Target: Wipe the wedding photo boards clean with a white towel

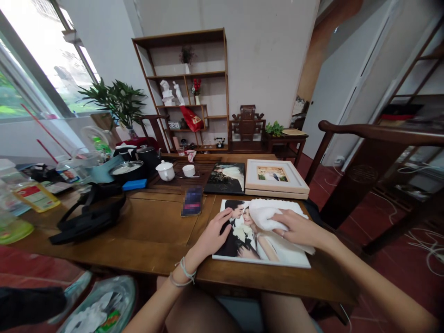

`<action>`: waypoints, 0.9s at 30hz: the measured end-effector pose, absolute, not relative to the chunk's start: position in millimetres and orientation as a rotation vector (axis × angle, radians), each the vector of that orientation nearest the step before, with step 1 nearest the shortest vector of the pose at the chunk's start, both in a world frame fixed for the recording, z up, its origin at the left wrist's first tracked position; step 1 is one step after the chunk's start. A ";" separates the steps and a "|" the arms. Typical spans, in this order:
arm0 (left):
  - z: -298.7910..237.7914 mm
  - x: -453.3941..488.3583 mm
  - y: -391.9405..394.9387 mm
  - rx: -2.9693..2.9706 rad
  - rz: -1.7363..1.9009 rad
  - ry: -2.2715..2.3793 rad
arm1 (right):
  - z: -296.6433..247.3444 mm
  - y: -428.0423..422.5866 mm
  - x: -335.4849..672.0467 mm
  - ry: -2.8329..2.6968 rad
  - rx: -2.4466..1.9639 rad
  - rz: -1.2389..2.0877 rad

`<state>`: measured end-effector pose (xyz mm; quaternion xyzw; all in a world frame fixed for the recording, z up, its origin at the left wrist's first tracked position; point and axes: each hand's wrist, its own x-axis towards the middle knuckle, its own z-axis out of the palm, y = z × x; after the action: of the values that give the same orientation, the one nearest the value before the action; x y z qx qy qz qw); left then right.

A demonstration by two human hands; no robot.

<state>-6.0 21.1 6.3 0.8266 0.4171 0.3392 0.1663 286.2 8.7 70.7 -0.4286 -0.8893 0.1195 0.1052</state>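
A large wedding photo print (243,240) lies flat near the table's front edge. My left hand (215,231) rests on its left side, fingers stretched out and slightly apart. In my right hand (298,227) is a bunched white cloth (265,215), pressed onto the upper right part of the photo. Fingers and thumb close around the cloth. Behind the print lie a dark photo panel (225,178) and a light wood picture frame (277,178) with a smaller photo in it. A phone (192,201) lies to the left of my left hand.
On the wooden table (152,231), a white teapot (165,171), a cup (189,170), a black strap (93,212) and bottles (36,195) stand or lie leftward. A chair (357,175) is at right. Below left is a waste bin (130,296).
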 end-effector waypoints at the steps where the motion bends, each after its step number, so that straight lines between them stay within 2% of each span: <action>1: 6.2 -6.0 21.3 2.356 0.960 1.193 | 70.7 10.0 282.9 -2.627 -1.192 0.322; 4: 6.1 -6.1 22.2 2.360 0.929 1.213 | 67.6 21.8 264.4 -2.620 -1.034 0.263; 8: 7.9 -6.3 22.2 2.357 0.904 1.214 | 59.8 27.9 240.0 -2.639 -1.051 0.271; 18: 7.9 -7.8 22.6 2.334 0.926 1.158 | 53.6 -72.6 232.9 -2.897 -0.738 0.411; 21: 6.3 -7.5 22.8 2.334 0.921 1.185 | 55.4 -57.6 247.2 -2.859 -0.834 0.427; 27: 5.1 -7.7 22.2 2.351 0.954 1.179 | 59.1 18.8 273.1 -2.683 -1.225 0.173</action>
<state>-7.7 22.2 5.1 0.8279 0.4154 0.3359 0.1711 273.1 18.8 59.1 -0.4127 -0.9041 0.0584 0.0937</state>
